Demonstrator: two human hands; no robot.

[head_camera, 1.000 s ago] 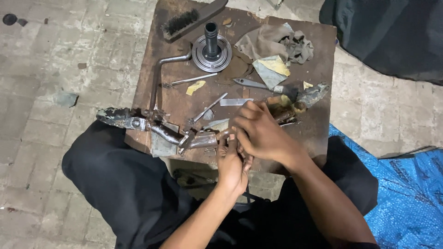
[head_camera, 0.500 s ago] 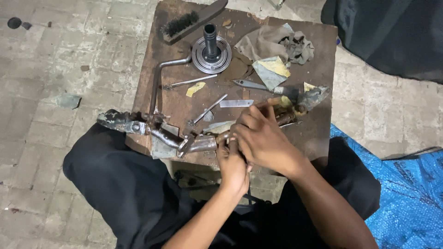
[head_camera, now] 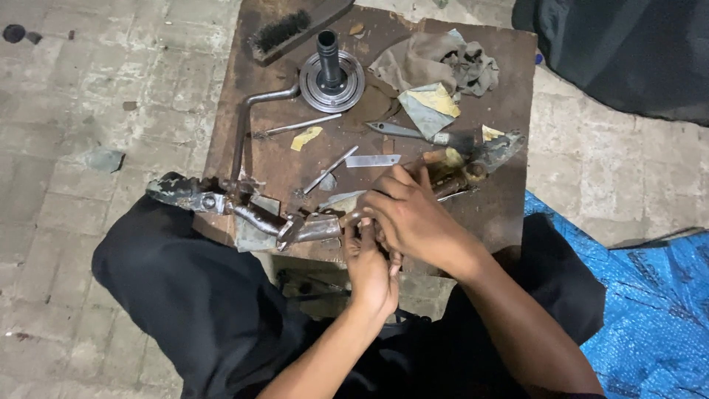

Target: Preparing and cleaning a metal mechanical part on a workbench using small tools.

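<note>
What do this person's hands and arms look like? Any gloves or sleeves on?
No gloves: the left hand and the right hand are bare, and so are both forearms as far as they show. No sleeves, watch, ring or bracelet can be seen. Dark clothing covers the lap below.

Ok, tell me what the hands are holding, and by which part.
Both the left hand and right hand grip the long rusty metal linkage at its middle, near the board's front edge.

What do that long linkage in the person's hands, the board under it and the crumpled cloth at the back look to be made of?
Linkage: seems metal, dull grey with rusty-brown patches, greasy.
Board: looks like wood or fibreboard, matte brown, stained and scuffed.
Cloth: soft fabric, grey-brown, folds and creases, dirty.
</note>
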